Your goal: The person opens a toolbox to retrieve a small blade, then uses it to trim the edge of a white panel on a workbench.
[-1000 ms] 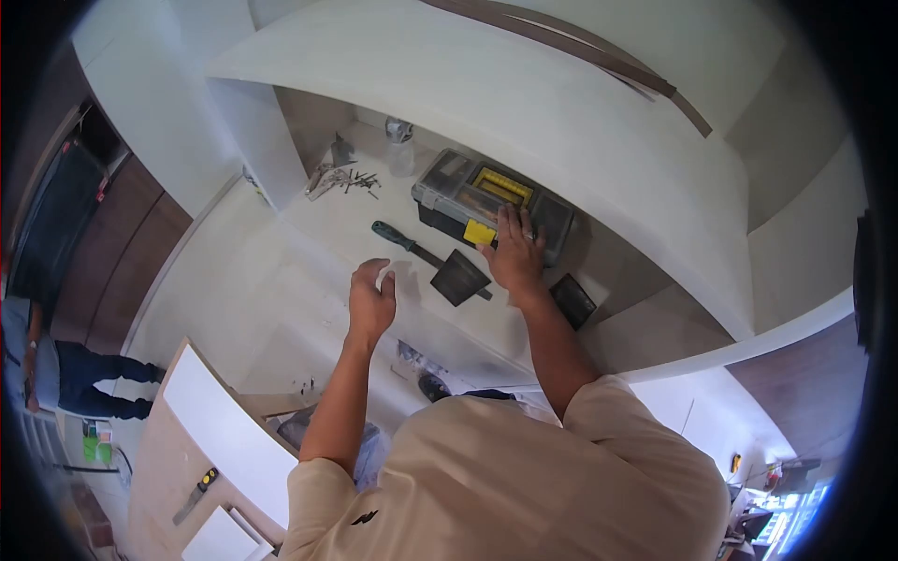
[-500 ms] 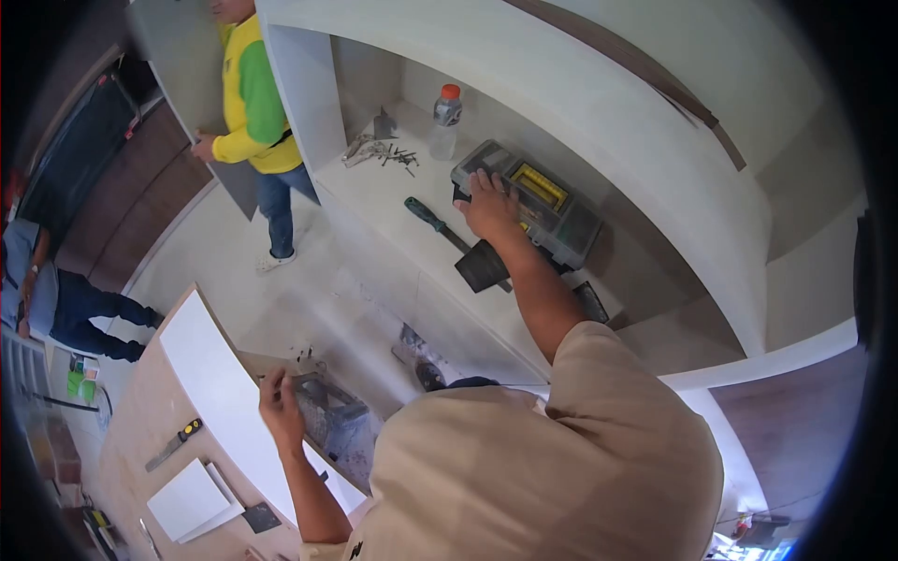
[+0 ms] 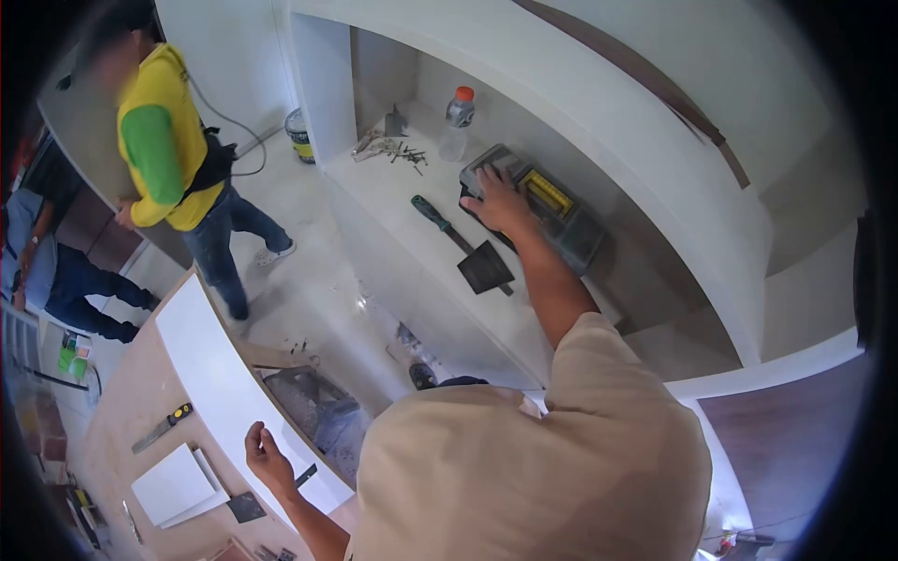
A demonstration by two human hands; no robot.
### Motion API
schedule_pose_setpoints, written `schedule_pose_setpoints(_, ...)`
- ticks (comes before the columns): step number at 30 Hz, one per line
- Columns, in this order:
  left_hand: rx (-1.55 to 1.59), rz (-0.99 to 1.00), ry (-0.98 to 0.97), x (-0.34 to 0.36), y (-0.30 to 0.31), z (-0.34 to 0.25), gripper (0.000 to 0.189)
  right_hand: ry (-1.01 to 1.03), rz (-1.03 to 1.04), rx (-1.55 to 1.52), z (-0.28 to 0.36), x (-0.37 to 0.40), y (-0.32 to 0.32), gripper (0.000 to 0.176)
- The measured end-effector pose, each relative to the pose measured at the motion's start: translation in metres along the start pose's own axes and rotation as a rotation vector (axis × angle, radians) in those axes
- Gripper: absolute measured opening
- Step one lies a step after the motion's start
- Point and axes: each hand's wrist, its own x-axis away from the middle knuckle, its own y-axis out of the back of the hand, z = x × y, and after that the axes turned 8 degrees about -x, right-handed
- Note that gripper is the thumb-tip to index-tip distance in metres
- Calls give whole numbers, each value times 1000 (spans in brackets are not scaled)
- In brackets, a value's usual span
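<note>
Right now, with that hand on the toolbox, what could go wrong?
If the right hand pushes the toolbox sideways, it might topple the upright bottle close beside it.
Dragged forward, the toolbox could nudge the green-handled tool off the shelf's open front.
The loose screws lie in a scattered pile, so a careless sweep might send some to the floor.

Observed: your left hand (image 3: 268, 458) has withdrawn from the shelf (image 3: 388, 192) to the white panel (image 3: 210, 346); your right hand (image 3: 500, 201) has shifted along the toolbox (image 3: 585, 236) toward the bottle (image 3: 456, 126); a yellow-and-green-shirted co-worker (image 3: 173, 140) has entered view, and a bucket (image 3: 299, 138) is newly visible
</note>
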Motion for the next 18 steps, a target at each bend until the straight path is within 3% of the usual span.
schedule_pose_setpoints(3, 17, -43, 33, 2, 9, 3, 29, -49, -82, -201, -46, -14, -4, 74)
schedule_pose_setpoints(6, 3, -61, 37, -2, 20, 44, 29, -89, -431, -115, -88, -23, -23, 69)
schedule_pose_setpoints(8, -44, -95, 105, 2, 36, 39, 29, 347, -584, 305, -154, -47, -69, 42)
schedule_pose_setpoints(9, 10, -142, 133, 2, 42, 48, 29, 351, -403, 344, -147, -35, -58, 43)
schedule_pose_setpoints(10, -54, -162, 137, 3, 53, 38, 29, 563, -580, 637, -187, -67, -80, 40)
schedule_pose_setpoints(11, -49, -211, 135, 4, 60, 44, 30, 558, -612, 884, -178, -61, -71, 39)
schedule_pose_setpoints(12, 26, -267, 177, 8, 69, 29, 29, 380, -659, 597, -173, -64, -69, 41)
schedule_pose_setpoints(15, -58, -372, 290, 27, 86, 30, 27, 147, -658, -485, -34, -8, -25, 37)
schedule_pose_setpoints(18, -274, -369, 288, 55, 81, 43, 22, 476, -581, -512, 6, -21, -70, 23)
